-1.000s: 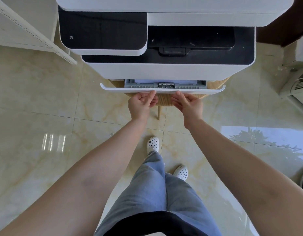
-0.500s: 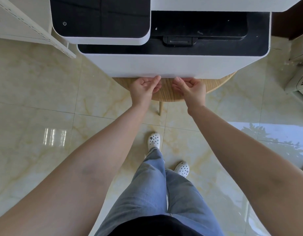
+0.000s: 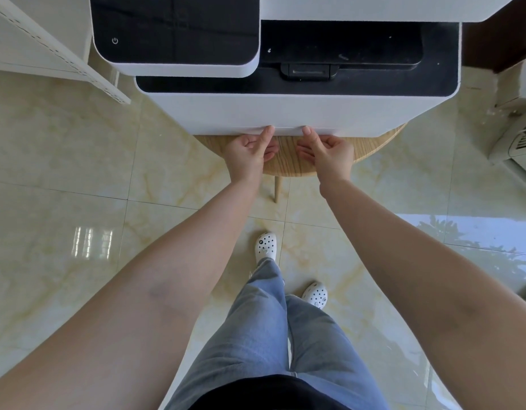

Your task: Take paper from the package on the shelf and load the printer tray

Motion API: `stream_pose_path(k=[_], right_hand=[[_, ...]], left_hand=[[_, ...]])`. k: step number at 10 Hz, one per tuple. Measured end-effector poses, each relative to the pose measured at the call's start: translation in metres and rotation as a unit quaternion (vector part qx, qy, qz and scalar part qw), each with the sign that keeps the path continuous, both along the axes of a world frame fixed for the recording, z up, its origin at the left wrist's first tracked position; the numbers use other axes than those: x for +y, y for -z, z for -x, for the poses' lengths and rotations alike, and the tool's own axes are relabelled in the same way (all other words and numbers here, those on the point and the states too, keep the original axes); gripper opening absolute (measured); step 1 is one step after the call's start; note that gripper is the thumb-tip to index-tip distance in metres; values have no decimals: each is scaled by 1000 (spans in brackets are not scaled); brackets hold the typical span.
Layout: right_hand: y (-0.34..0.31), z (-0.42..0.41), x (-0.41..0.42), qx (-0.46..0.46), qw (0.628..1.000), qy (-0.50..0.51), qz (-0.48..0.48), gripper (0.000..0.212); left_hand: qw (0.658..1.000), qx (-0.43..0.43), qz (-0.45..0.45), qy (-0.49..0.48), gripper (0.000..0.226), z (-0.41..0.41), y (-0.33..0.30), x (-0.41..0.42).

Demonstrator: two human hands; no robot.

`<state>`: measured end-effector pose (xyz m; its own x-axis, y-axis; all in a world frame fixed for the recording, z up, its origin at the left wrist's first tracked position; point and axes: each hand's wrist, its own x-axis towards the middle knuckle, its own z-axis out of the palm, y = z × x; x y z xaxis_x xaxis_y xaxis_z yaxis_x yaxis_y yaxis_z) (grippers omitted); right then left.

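Note:
The white and black printer [image 3: 226, 112] stands on a round wooden table [image 3: 287, 165]. Its paper tray [image 3: 288, 130] is pushed in flush with the front, and no paper shows. My left hand [image 3: 246, 155] and my right hand [image 3: 332, 155] are side by side below the tray's front edge. Each thumb tip touches that edge. The other fingers are curled loosely over the table with nothing in them. The paper package is out of view.
A white shelf edge [image 3: 57, 51] runs diagonally at the upper left. A white appliance [image 3: 516, 140] stands on the floor at the right. Glossy marble tiles [image 3: 63, 226] surround the table, with my legs and white clogs [image 3: 265, 247] below the hands.
The tray, open a little with paper showing one second ago, has slid fully into the printer. Both hands followed it in; my view moved closer to the printer.

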<state>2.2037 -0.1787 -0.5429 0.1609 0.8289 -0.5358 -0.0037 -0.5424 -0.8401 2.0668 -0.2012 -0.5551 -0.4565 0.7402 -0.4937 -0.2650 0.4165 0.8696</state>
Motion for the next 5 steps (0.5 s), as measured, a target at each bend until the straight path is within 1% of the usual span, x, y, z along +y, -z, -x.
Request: stream_pose_path(k=[2, 4, 5], right_hand=[[-1, 1, -2, -8, 1000, -5, 0, 40], [-5, -1, -3, -17, 999, -33, -4, 34], [-9, -6, -7, -46, 995, -80, 23, 28]], left_hand=[[1000, -9, 8, 4, 26, 0, -2, -1], [998, -34, 29, 38, 23, 4, -9, -2], [988, -93, 80, 95, 19, 4, -10, -8]])
